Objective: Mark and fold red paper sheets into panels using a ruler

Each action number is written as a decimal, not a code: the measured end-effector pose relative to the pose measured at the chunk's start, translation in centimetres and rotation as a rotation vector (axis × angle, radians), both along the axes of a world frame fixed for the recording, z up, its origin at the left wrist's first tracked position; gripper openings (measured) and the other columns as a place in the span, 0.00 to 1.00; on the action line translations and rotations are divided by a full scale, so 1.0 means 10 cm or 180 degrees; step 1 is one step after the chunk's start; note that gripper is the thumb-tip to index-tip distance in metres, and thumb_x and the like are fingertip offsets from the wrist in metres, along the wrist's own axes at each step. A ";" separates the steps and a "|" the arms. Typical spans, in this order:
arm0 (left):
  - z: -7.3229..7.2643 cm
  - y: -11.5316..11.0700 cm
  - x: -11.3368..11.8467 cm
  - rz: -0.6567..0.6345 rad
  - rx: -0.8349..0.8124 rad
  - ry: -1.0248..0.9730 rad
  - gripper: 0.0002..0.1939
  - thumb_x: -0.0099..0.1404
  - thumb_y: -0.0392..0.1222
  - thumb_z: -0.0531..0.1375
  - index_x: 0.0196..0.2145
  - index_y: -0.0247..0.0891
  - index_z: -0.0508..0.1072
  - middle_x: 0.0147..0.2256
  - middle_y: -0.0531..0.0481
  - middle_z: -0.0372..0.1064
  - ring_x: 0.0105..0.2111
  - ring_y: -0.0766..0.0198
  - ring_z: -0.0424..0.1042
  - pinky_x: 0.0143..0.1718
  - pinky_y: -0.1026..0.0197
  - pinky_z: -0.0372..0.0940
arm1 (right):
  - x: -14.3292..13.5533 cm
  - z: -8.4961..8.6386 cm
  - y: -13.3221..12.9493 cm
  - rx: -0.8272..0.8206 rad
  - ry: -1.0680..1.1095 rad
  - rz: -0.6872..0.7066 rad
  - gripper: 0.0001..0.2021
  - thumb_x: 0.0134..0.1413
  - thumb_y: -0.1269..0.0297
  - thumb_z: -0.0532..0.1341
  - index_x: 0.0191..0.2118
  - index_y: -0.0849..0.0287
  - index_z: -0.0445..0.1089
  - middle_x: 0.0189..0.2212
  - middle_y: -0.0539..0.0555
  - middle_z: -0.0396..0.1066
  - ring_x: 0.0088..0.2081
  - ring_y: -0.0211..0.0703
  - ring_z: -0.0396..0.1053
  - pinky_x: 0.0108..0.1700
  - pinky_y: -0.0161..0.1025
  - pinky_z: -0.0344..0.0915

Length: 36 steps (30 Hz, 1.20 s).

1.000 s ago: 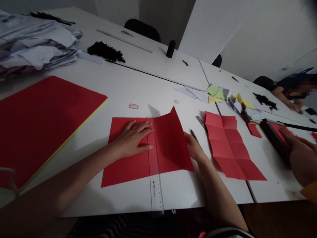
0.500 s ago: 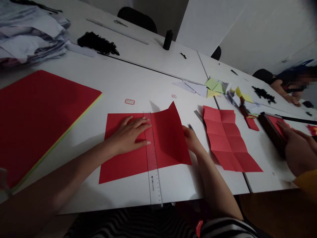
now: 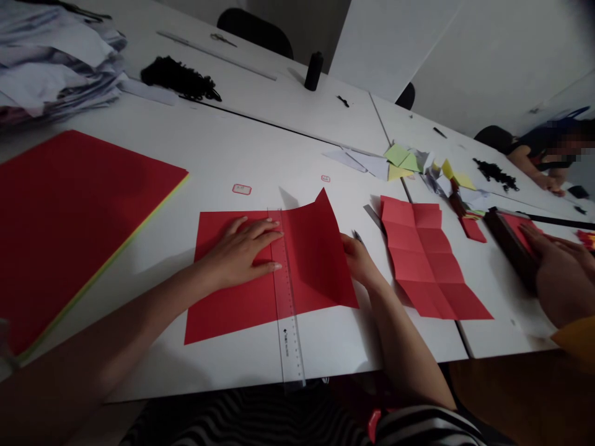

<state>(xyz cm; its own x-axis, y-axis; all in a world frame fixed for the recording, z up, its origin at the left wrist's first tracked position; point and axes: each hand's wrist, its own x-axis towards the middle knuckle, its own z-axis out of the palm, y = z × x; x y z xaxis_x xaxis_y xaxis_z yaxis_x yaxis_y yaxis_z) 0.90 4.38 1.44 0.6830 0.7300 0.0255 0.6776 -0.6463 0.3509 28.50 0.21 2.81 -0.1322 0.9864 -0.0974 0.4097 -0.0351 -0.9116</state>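
A red sheet (image 3: 232,316) lies on the white table with a clear ruler (image 3: 289,334) across it. My left hand (image 3: 244,254) lies with fingers spread on the sheet and the ruler's edge. The sheet's right part is raised and bent upward along the ruler. My right hand (image 3: 357,257) is at the raised right edge, its fingertips hidden behind the paper. A dark pointed tool (image 3: 357,236) shows beside it. To the right is a creased red sheet (image 3: 425,260) with fold lines, partly over a metal ruler (image 3: 373,218).
A stack of large red sheets (image 3: 88,229) lies at the left. Black cord (image 3: 179,77), a black bottle (image 3: 314,71) and paper scraps (image 3: 404,160) are farther back. At the right, another person's hands (image 3: 558,266) rest by a dark box (image 3: 509,248).
The view has shifted very slightly. Both hands, the ruler and the raised sheet hold the same positions relative to each other.
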 end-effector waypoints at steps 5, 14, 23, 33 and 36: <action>0.00 0.00 0.00 -0.0005 0.0009 0.0015 0.32 0.67 0.62 0.51 0.63 0.45 0.59 0.65 0.48 0.51 0.64 0.54 0.52 0.67 0.45 0.30 | 0.00 0.00 0.00 -0.0004 0.0034 0.0003 0.12 0.52 0.64 0.55 0.40 0.58 0.72 0.37 0.52 0.75 0.37 0.44 0.70 0.34 0.36 0.62; 0.00 0.00 0.00 0.0017 -0.0006 -0.0039 0.32 0.66 0.62 0.51 0.63 0.46 0.60 0.65 0.48 0.52 0.64 0.52 0.52 0.67 0.45 0.32 | 0.01 -0.01 0.00 0.0006 0.0021 0.0034 0.12 0.52 0.66 0.55 0.40 0.57 0.73 0.36 0.50 0.75 0.37 0.43 0.70 0.35 0.36 0.63; 0.03 -0.01 0.00 0.0034 -0.0039 0.0015 0.32 0.66 0.62 0.52 0.62 0.46 0.60 0.65 0.48 0.51 0.65 0.53 0.51 0.67 0.45 0.32 | 0.02 -0.04 0.01 0.0018 0.0091 0.0059 0.14 0.52 0.65 0.56 0.42 0.58 0.74 0.38 0.52 0.75 0.37 0.43 0.70 0.36 0.37 0.64; 0.02 -0.01 0.01 0.0018 -0.0028 -0.0015 0.32 0.66 0.62 0.51 0.63 0.46 0.59 0.65 0.48 0.52 0.64 0.52 0.52 0.67 0.45 0.32 | 0.00 -0.01 0.01 0.0023 0.0128 0.0035 0.13 0.52 0.65 0.56 0.41 0.59 0.74 0.36 0.52 0.75 0.36 0.42 0.70 0.35 0.37 0.64; 0.02 -0.01 0.01 0.0011 -0.0038 -0.0021 0.32 0.66 0.62 0.51 0.63 0.46 0.60 0.65 0.48 0.52 0.64 0.52 0.52 0.67 0.45 0.32 | 0.00 -0.01 0.00 0.0001 0.0077 0.0015 0.13 0.52 0.64 0.55 0.41 0.58 0.74 0.37 0.52 0.75 0.37 0.43 0.70 0.35 0.37 0.64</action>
